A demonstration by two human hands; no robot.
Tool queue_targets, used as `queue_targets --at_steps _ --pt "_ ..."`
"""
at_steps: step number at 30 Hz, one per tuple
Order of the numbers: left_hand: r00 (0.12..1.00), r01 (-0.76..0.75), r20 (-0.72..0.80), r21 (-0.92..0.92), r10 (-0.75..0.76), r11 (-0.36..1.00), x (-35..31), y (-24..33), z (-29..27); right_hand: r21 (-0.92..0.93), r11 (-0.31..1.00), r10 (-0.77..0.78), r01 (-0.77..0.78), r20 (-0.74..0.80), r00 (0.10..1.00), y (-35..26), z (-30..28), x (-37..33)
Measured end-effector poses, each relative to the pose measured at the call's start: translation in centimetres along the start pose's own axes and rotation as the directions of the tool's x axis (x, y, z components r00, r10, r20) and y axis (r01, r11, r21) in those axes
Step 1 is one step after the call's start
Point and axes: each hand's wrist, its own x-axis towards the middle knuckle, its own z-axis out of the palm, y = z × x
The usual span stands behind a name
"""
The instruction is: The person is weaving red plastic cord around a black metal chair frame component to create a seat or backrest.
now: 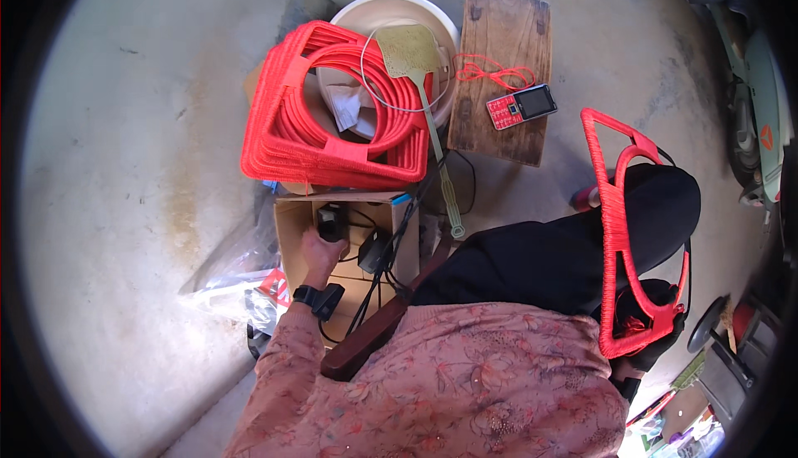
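Observation:
My left hand [322, 254] reaches into an open cardboard box [287, 246], its fingers closed on a small black device [332, 222]. Beside it in the box is a black adapter-like block [372, 250] with dark cables. My right hand [662, 329], in a black glove, grips the lower corner of a red cord-wrapped frame [613, 225]. That frame, square with a round inner ring, stands tilted against my right knee. A stack of similar red frames [274, 134] lies just beyond the box. Part of my right hand is hidden behind the frame.
A green fly swatter [409, 51] leans over the stack and a cream basin [349, 13]. On a wooden stool [499, 42] rests a red-and-black phone [522, 107] with a red cord. Clear plastic wrapping [237, 279] lies left of the box. A green scooter [765, 117] stands at far right.

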Motion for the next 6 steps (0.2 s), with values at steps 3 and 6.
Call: queue_targets --at_steps 3,6 --pt "0.997 0.007 0.07 -0.273 0.013 0.962 -0.4 -0.4 -1.4 -0.023 1.0 0.019 -0.018 0.035 0.999 0.0 0.2 0.1" --pt "0.98 0.178 0.173 -0.516 -0.102 0.838 -0.7 -0.6 -2.3 -0.031 0.998 0.056 -0.054 0.062 0.996 0.1 0.1 0.1"
